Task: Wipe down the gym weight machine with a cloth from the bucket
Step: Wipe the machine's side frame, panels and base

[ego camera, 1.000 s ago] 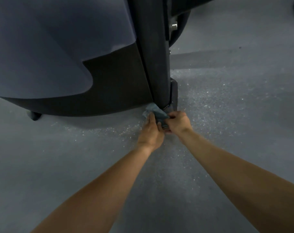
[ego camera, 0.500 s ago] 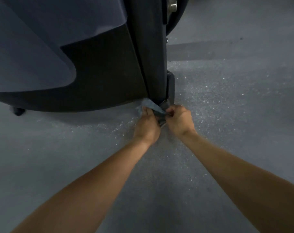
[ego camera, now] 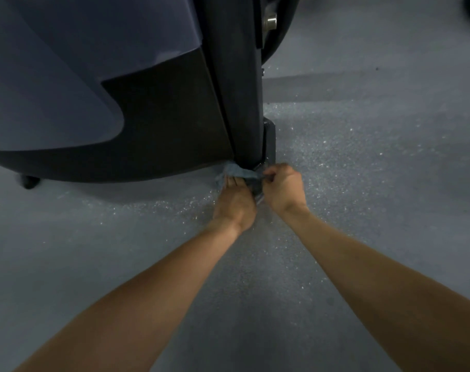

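Grey speckled floor [ego camera: 362,210], dim light. Two bare forearms reach forward and low.

Left hand [ego camera: 235,202]: fingers run fairly straight into the cloth [ego camera: 238,171], tips hidden under its edge. Press or pinch, cannot tell.

Right hand [ego camera: 283,189]: curled, pinching the cloth's right end.

Cloth sits at floor level, against the foot of the post [ego camera: 234,89] of the machine [ego camera: 161,124].

Change over the last second: the cloth was a bunch just left of the post foot, with the hands nearly touching. It is now drawn into a band across the front of the foot, and the right hand has shifted right.

Likely meaning: the wipe has reached the lowest part of the frame, and the cloth is being worked round the foot.

Further off: blue-grey shroud [ego camera: 94,63], bolt [ego camera: 270,22]. Bucket not in view.
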Tool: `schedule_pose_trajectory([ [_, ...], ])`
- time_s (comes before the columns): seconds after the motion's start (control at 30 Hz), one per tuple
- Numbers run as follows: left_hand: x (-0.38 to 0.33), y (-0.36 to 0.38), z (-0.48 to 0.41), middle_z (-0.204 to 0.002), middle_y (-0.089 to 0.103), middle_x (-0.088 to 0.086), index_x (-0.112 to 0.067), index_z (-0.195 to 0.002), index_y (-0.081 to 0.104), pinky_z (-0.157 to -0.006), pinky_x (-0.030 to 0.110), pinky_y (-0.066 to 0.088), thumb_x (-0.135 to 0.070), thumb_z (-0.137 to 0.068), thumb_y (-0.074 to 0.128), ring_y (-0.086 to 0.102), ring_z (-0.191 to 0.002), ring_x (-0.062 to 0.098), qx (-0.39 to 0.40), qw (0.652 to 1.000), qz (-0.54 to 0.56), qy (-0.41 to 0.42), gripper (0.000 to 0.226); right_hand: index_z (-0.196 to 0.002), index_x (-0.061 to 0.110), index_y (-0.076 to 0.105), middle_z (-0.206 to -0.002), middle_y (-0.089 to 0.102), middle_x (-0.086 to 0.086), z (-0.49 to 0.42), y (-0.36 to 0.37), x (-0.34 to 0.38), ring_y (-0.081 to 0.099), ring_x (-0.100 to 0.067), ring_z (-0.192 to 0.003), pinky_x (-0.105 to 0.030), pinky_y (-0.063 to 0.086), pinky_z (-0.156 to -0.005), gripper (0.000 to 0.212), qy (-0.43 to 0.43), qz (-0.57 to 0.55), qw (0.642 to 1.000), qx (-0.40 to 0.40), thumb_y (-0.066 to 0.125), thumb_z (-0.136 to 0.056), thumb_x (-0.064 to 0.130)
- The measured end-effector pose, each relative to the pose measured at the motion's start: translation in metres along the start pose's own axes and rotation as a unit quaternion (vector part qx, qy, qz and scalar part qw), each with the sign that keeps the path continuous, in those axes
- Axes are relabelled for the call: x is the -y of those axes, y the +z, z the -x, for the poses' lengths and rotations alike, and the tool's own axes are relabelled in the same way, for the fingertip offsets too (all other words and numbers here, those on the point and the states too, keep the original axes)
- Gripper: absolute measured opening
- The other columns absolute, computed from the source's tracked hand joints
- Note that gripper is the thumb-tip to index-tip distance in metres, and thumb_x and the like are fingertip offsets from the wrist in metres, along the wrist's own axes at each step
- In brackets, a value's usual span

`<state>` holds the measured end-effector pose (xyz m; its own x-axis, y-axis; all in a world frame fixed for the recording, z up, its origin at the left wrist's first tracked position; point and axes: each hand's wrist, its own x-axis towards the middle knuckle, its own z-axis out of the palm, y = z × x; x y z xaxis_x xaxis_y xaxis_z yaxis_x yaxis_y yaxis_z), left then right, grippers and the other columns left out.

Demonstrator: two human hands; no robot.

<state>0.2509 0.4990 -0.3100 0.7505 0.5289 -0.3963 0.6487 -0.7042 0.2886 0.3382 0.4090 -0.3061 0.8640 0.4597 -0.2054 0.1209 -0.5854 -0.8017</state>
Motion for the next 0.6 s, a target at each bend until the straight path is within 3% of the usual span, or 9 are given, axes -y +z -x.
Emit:
schedule_pose_trajectory([
  [0.1, -0.005, 0.016, 0.025, -0.162, 0.022, 0.032, 0.01, -0.156, 0.022, -0.128, 0.044, 0.021, -0.022, -0.108, 0.037, 0.022, -0.152, 0.041, -0.064, 0.993, -0.082, 0.05, 0.059, -0.102, 0.006, 0.076, -0.104, 0.068, -0.011, 0.0, -0.016, -0.021, 0.065, -0.021, -0.083, -0.013, 0.048, -0.066, 0.027, -0.003, 0.032, 0.999, -0.032, 0.052, -0.095, -0.002],
  [0.2, -0.015, 0.014, 0.032, -0.149, 0.036, 0.03, 0.008, -0.146, 0.043, -0.12, 0.046, 0.033, -0.026, -0.1, 0.039, 0.035, -0.139, 0.043, -0.12, 0.969, -0.199, 0.089, 0.058, -0.11, 0.002, 0.074, -0.107, 0.053, -0.004, 0.001, -0.027, -0.023, 0.054, -0.017, -0.088, -0.009, 0.039, -0.076, 0.03, -0.015, 0.035, 0.996, -0.077, 0.047, -0.097, -0.005],
  [0.27, -0.019, 0.012, 0.025, -0.146, 0.042, 0.022, 0.004, -0.145, 0.047, -0.122, 0.043, 0.03, -0.023, -0.097, 0.032, 0.038, -0.138, 0.035, -0.145, 0.953, -0.231, 0.131, 0.057, -0.113, 0.002, 0.073, -0.109, 0.049, -0.004, -0.002, -0.034, -0.022, 0.055, -0.02, -0.093, -0.012, 0.039, -0.083, 0.032, -0.009, 0.022, 0.994, -0.103, 0.046, -0.097, -0.005],
  [0.4, -0.02, 0.018, 0.014, -0.165, 0.023, 0.02, 0.002, -0.16, 0.022, -0.129, 0.043, 0.013, -0.018, -0.103, 0.033, 0.017, -0.155, 0.033, -0.104, 0.946, -0.267, 0.153, 0.062, -0.109, 0.008, 0.075, -0.11, 0.051, -0.002, -0.007, -0.04, -0.02, 0.058, -0.022, -0.099, -0.022, 0.048, -0.087, 0.031, -0.014, 0.006, 0.995, -0.095, 0.049, -0.095, -0.002],
  [0.5, -0.031, 0.015, 0.011, -0.151, 0.038, 0.014, -0.004, -0.151, 0.042, -0.119, 0.043, 0.026, -0.032, -0.102, 0.037, 0.033, -0.138, 0.033, -0.128, 0.929, -0.326, 0.119, 0.056, -0.106, 0.009, 0.075, -0.109, 0.052, -0.004, -0.002, -0.04, -0.024, 0.053, -0.01, -0.086, -0.001, 0.04, -0.077, 0.029, -0.044, 0.006, 0.994, -0.095, 0.05, -0.095, -0.002],
  [0.6, -0.05, 0.009, 0.0, -0.14, 0.043, 0.008, -0.012, -0.138, 0.058, -0.105, 0.042, 0.035, -0.042, -0.099, 0.044, 0.042, -0.12, 0.029, -0.174, 0.933, -0.302, 0.091, 0.05, -0.11, 0.007, 0.074, -0.112, 0.052, -0.007, -0.001, -0.039, -0.025, 0.047, -0.001, -0.077, 0.006, 0.034, -0.069, 0.029, -0.041, -0.004, 0.995, -0.094, 0.05, -0.097, -0.002],
])
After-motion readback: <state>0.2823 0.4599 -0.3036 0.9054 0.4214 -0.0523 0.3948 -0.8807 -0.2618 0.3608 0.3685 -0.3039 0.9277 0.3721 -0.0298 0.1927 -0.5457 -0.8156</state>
